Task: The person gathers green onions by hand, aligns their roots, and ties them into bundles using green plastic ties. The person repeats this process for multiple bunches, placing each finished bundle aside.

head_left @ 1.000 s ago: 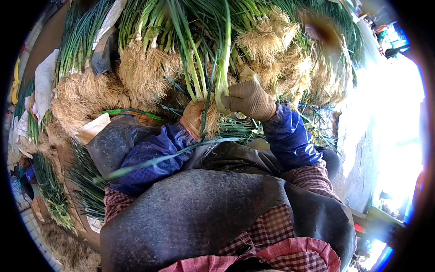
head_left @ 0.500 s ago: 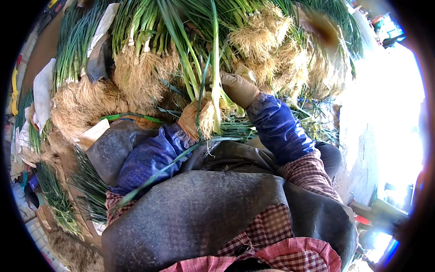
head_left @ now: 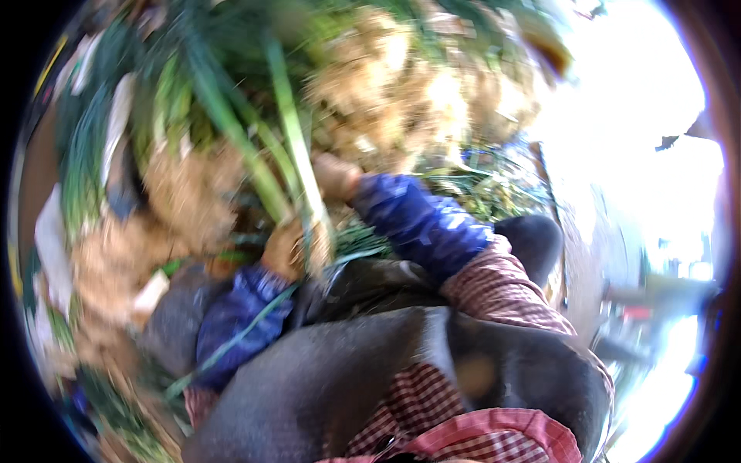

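Note:
A small bunch of green onions (head_left: 266, 185) stands up in front of me, leaves pointing away and pale roots toward my lap. My left hand (head_left: 284, 251) is closed round its lower end, just above the roots. Beside the stalks, on their right, is my right hand (head_left: 337, 177), with its fingers hidden behind them and smeared by motion. A loose long leaf (head_left: 239, 336) trails over my left blue sleeve (head_left: 239, 316). The whole picture is blurred.
Heaps of green onions with tan roots (head_left: 193, 185) lie to the left and far side; more root masses (head_left: 378, 77) pile up ahead. Cut green leaves (head_left: 486, 185) litter the right. A dark apron (head_left: 332, 370) covers my lap. Strong light glares at the right.
The view has swung, so the heaps appear shifted left and lower. Both hands and the bunch also appear farther left and lower; my left hand keeps its hold.

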### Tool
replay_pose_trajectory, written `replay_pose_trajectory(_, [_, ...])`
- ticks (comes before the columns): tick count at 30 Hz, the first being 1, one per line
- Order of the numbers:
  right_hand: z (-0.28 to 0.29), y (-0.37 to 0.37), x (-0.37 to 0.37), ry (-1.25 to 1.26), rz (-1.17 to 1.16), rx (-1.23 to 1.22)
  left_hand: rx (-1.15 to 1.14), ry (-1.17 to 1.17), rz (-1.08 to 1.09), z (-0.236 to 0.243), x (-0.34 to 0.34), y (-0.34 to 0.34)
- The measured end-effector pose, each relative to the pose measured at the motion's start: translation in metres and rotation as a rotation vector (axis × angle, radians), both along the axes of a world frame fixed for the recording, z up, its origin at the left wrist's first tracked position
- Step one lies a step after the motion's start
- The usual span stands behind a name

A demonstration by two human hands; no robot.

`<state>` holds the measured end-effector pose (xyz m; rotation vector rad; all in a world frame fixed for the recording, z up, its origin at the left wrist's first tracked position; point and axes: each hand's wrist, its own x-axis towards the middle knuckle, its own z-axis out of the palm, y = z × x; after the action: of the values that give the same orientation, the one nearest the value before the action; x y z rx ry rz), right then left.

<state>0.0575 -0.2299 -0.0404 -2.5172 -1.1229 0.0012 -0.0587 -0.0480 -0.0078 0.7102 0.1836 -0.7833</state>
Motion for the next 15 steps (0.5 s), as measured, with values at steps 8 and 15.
replay_pose_trajectory(8, [-0.035, -0.003, -0.012, 0.496, -0.445, -0.304, 0.164, -0.088, 0.011, 0.011, -0.005, -0.026])
replay_pose_trajectory(15, [-0.048, -0.115, -0.020, 0.620, -0.647, -0.537, 0.114, -0.244, 0.137, 0.015, -0.004, -0.017])
